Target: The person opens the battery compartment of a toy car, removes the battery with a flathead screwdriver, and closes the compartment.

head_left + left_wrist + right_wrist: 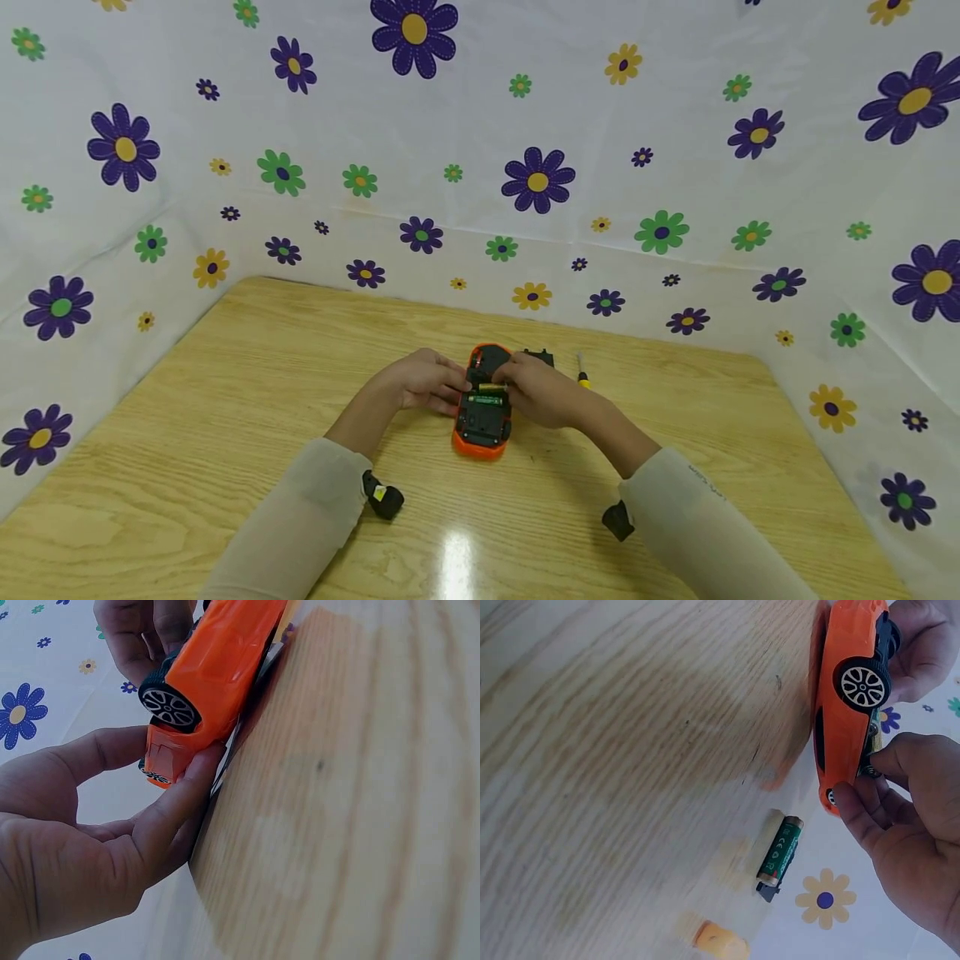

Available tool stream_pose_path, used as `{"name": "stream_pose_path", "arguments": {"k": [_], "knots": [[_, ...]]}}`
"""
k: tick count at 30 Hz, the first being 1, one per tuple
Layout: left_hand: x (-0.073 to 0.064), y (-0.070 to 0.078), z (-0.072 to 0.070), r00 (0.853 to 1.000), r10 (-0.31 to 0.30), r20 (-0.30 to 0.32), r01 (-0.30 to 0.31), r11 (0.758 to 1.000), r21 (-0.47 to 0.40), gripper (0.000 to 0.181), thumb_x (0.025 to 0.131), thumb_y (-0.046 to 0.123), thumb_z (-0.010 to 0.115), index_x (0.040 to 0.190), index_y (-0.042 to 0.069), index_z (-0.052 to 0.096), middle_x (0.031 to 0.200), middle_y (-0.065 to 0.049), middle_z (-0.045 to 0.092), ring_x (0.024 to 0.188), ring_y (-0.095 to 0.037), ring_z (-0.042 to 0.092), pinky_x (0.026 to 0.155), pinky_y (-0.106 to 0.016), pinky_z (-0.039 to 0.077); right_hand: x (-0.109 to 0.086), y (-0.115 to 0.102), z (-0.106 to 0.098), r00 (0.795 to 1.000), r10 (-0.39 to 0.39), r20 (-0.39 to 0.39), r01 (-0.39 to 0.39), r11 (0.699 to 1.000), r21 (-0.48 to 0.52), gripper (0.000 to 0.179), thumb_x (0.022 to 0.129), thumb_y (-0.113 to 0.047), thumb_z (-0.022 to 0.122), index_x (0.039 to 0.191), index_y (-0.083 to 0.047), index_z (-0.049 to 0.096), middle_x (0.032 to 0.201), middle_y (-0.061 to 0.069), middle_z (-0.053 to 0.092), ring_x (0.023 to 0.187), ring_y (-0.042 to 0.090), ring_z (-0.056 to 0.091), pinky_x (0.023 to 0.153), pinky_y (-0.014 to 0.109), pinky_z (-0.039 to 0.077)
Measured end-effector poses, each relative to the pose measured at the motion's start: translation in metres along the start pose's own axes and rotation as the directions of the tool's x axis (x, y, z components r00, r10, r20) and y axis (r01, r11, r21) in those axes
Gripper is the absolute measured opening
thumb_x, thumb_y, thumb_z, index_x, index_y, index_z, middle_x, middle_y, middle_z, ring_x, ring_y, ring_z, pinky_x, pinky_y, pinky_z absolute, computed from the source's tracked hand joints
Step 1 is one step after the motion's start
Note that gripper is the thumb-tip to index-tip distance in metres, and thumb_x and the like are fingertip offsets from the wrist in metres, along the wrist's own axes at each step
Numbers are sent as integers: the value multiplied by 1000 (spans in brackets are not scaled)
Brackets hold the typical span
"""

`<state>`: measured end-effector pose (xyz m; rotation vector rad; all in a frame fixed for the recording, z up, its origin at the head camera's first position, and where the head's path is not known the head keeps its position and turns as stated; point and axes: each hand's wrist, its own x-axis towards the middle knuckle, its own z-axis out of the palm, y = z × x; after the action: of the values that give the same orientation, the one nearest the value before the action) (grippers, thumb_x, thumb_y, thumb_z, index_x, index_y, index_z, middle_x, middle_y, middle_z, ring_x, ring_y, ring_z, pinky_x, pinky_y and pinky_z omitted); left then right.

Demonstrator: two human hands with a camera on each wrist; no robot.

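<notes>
An orange toy car (480, 448) lies upside down on the table, its black underside facing up. In its uncovered battery compartment I see a green battery (486, 400) and a gold-ended battery (492, 387) beside it. My left hand (426, 382) holds the car's left side between thumb and fingers, as the left wrist view also shows. Over the compartment, my right hand (543, 390) pinches at the gold-ended battery, its fingertips partly hidden by the hand. In the right wrist view, some right-hand fingers (861, 817) touch the car's side by a wheel.
A black battery cover (542, 357) lies just right of the car. By it, the right wrist view shows a loose green battery (781, 851). Farther right rests a screwdriver (582, 375) with a yellow-and-black handle. A flower-patterned cloth (480, 108) hangs around the wooden table (225, 417).
</notes>
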<state>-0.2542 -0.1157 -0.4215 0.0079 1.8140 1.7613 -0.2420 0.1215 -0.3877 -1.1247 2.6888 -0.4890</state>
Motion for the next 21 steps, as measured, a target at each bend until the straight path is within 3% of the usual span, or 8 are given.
{"name": "stream_pose_path", "arguments": {"k": [5, 21], "knots": [[0, 0, 0, 1000, 1, -3, -1, 1000, 1, 51, 97, 3, 66, 144, -8, 49, 124, -24, 67, 104, -31, 71, 85, -44, 62, -4, 3, -1, 999, -26, -30, 26, 1000, -12, 29, 101, 0, 53, 126, 2, 67, 116, 13, 62, 98, 20, 58, 85, 37, 54], [1, -1, 0, 1000, 0, 4, 0, 1000, -3, 48, 97, 2, 66, 142, -8, 51, 122, -24, 68, 104, -31, 71, 85, -44, 62, -26, 23, -8, 987, -71, -147, 76, 997, 33, 28, 96, 6, 54, 121, 4, 67, 110, 13, 62, 91, 19, 55, 77, 37, 55]]}}
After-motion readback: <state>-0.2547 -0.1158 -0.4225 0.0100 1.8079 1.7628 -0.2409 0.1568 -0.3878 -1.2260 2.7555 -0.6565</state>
